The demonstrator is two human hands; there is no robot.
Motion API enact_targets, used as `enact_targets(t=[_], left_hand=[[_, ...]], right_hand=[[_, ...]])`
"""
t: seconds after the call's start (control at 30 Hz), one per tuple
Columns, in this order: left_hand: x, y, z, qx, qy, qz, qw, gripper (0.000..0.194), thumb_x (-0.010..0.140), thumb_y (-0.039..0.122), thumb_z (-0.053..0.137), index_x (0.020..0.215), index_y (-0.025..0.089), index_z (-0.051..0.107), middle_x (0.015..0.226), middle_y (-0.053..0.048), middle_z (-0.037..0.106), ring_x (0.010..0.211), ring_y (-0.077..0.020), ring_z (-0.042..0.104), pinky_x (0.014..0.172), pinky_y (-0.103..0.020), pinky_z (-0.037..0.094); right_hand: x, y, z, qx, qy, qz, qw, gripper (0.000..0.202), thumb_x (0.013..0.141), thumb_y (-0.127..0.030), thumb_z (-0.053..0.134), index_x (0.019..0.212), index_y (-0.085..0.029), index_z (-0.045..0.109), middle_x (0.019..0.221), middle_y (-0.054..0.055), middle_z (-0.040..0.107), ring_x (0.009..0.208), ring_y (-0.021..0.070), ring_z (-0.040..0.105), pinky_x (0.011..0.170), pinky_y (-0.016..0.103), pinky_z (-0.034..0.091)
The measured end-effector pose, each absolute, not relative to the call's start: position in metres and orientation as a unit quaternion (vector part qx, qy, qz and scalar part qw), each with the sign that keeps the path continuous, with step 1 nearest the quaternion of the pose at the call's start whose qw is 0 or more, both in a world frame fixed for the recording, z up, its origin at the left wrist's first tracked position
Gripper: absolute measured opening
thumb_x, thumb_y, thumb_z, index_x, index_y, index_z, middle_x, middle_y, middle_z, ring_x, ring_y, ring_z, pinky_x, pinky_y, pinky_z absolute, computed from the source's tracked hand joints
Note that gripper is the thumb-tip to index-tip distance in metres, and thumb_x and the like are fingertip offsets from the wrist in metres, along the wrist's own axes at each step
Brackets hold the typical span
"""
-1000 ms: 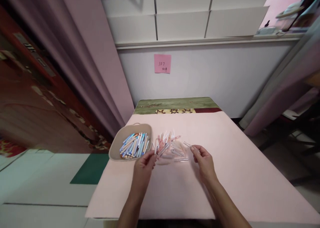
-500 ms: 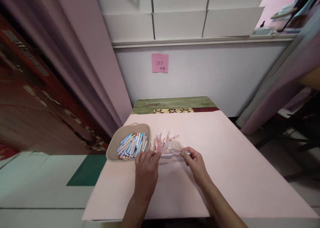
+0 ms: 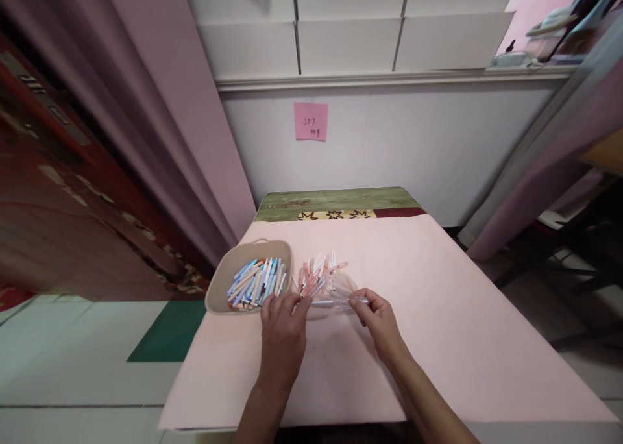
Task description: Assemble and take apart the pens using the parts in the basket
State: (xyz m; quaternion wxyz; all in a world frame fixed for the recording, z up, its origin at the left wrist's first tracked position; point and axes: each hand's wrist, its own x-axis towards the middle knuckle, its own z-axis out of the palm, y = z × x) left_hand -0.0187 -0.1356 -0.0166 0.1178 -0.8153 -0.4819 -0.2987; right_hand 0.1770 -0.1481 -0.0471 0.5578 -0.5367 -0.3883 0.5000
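My left hand [image 3: 285, 327] is closed, thumb and fingers pinched at the left end of a thin white stick [image 3: 322, 302] that looks like a pen refill. Facing it, my right hand [image 3: 377, 317] pinches a clear, slim tube [image 3: 341, 307] resembling a pen barrel. Stick and tube lie in one line between the hands; whether one is inside the other I cannot tell. Just beyond them is a loose pile of pink, white and clear pen parts [image 3: 311, 276]. A beige basket [image 3: 217, 288] left of my left hand holds many pens [image 3: 257, 283] in blue, orange and white.
A pink sheet [image 3: 438, 340] covers most of the table, whose green patterned far end [image 3: 335, 200] meets the wall. On that wall is a pink note [image 3: 311, 121]. Curtains [image 3: 189, 139] hang at the left, with more fabric at the right.
The white stick and the tube now lie more nearly in one line, and the right hand has shifted slightly left. Both hands keep their pinch; the basket and pile stay put.
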Motion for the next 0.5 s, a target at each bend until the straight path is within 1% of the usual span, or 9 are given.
enact_targets(t=[0.13,0.2,0.27,0.3,0.37,0.43,0.47,0.5], left_hand=[[-0.016,-0.137,-0.016,-0.817,-0.481,-0.295,0.116,0.029,0.085,0.006,0.052,0.104,0.022,0.068,0.092,-0.008,0.066,0.093,-0.0233,0.058,0.101,-0.049,0.032],[-0.013,-0.137,-0.016,-0.821,-0.475,-0.298,0.109,0.028,0.086,0.007,0.052,0.103,0.022,0.068,0.092,-0.008,0.067,0.095,-0.0234,0.059,0.102,-0.050,0.031],[-0.010,-0.137,-0.014,-0.826,-0.460,-0.308,0.106,0.028,0.087,0.008,0.049,0.103,0.021,0.069,0.098,-0.009,0.068,0.103,-0.0247,0.059,0.105,-0.052,0.027],[-0.009,-0.137,-0.013,-0.828,-0.450,-0.317,0.106,0.030,0.088,0.008,0.048,0.104,0.022,0.068,0.105,-0.010,0.068,0.109,-0.0258,0.057,0.107,-0.053,0.024],[-0.006,-0.137,-0.012,-0.824,-0.439,-0.341,0.108,0.037,0.089,0.007,0.045,0.114,0.024,0.065,0.125,-0.012,0.062,0.124,-0.0276,0.048,0.110,-0.056,0.017],[-0.003,-0.138,-0.011,-0.798,-0.455,-0.386,0.084,0.044,0.089,0.009,0.045,0.128,0.027,0.057,0.142,-0.013,0.048,0.134,-0.0282,0.037,0.111,-0.056,0.012],[-0.002,-0.138,-0.012,-0.776,-0.471,-0.417,0.048,0.047,0.089,0.012,0.047,0.134,0.027,0.051,0.146,-0.013,0.042,0.137,-0.0282,0.033,0.112,-0.054,0.013],[0.000,-0.138,-0.013,-0.748,-0.488,-0.451,-0.009,0.050,0.089,0.016,0.049,0.137,0.026,0.046,0.148,-0.013,0.040,0.137,-0.0281,0.033,0.112,-0.052,0.016]], right_hand=[[0.174,-0.149,-0.048,-0.530,-0.396,0.508,0.552,0.027,0.075,-0.044,0.067,0.075,-0.017,0.063,0.052,-0.006,0.040,0.050,0.0083,0.030,0.045,0.020,0.025],[0.172,-0.149,-0.049,-0.520,-0.412,0.526,0.532,0.027,0.074,-0.043,0.068,0.078,-0.017,0.065,0.053,-0.005,0.044,0.050,0.0085,0.033,0.047,0.021,0.025],[0.170,-0.150,-0.051,-0.496,-0.442,0.556,0.499,0.026,0.073,-0.041,0.071,0.081,-0.017,0.066,0.057,-0.004,0.049,0.052,0.0088,0.036,0.049,0.022,0.026],[0.169,-0.150,-0.051,-0.481,-0.459,0.569,0.484,0.025,0.072,-0.040,0.072,0.081,-0.016,0.067,0.059,-0.004,0.051,0.054,0.0089,0.038,0.051,0.022,0.027],[0.167,-0.151,-0.051,-0.453,-0.481,0.584,0.472,0.023,0.073,-0.037,0.072,0.079,-0.016,0.067,0.063,-0.003,0.054,0.057,0.0095,0.042,0.054,0.022,0.030],[0.164,-0.151,-0.051,-0.435,-0.472,0.593,0.486,0.022,0.074,-0.037,0.072,0.080,-0.017,0.069,0.068,-0.001,0.058,0.061,0.0106,0.046,0.057,0.023,0.033],[0.162,-0.151,-0.052,-0.429,-0.457,0.599,0.498,0.022,0.074,-0.038,0.072,0.082,-0.017,0.069,0.070,-0.001,0.060,0.063,0.0110,0.048,0.059,0.023,0.035],[0.160,-0.151,-0.052,-0.424,-0.440,0.605,0.510,0.023,0.074,-0.039,0.072,0.083,-0.018,0.070,0.071,-0.001,0.060,0.064,0.0112,0.048,0.060,0.023,0.035]])
